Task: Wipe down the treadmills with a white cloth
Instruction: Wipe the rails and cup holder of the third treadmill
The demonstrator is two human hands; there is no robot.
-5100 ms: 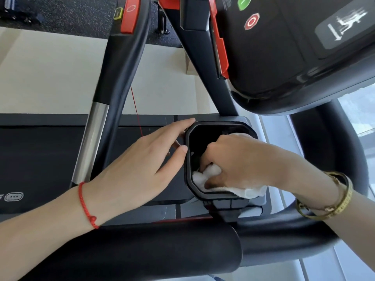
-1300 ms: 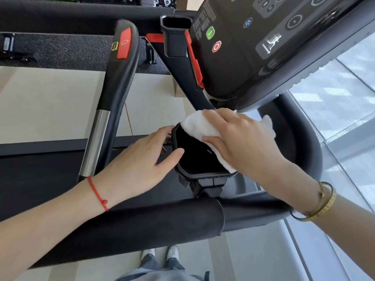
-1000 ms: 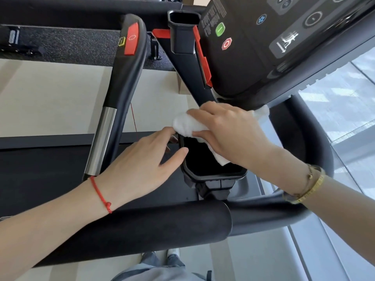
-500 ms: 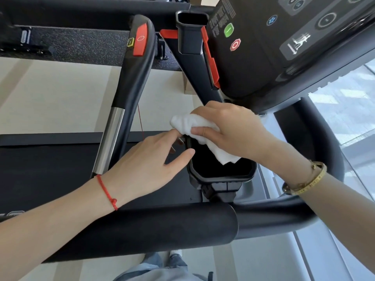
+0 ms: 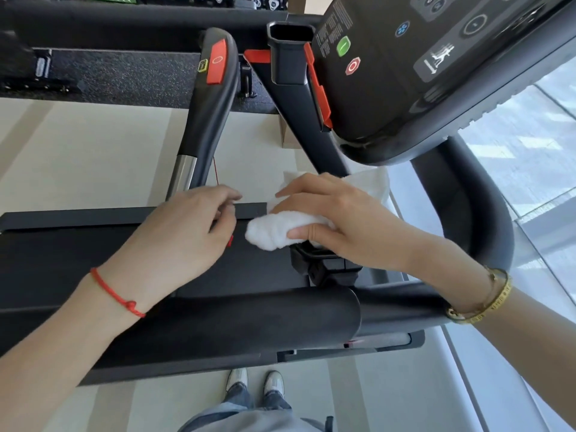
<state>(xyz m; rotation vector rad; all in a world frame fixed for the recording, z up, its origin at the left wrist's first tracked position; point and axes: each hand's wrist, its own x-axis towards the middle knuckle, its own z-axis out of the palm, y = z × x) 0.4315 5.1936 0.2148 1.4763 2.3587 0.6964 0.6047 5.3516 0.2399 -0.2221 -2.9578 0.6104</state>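
The black treadmill fills the view, with its console (image 5: 405,73) at the upper right and its belt (image 5: 62,260) at the left. My right hand (image 5: 343,213) grips a bunched white cloth (image 5: 274,233) and presses it over the black cup holder (image 5: 324,263), whose opening is hidden under hand and cloth. My left hand (image 5: 184,232) hovers just left of the cloth with fingers loosely curled, holding nothing I can see. A thin red cord (image 5: 215,169) hangs down behind its fingers.
A padded front handlebar (image 5: 249,319) crosses below both wrists. A side handle with a red button (image 5: 215,67) rises at upper centre. The curved right rail (image 5: 486,219) runs beside a bright window floor. My shoes (image 5: 255,385) stand on pale flooring below.
My right hand has dragged the cloth across the cup holder toward me and to the left, covering it. My left hand has let go of the holder's left rim and curled its fingers.
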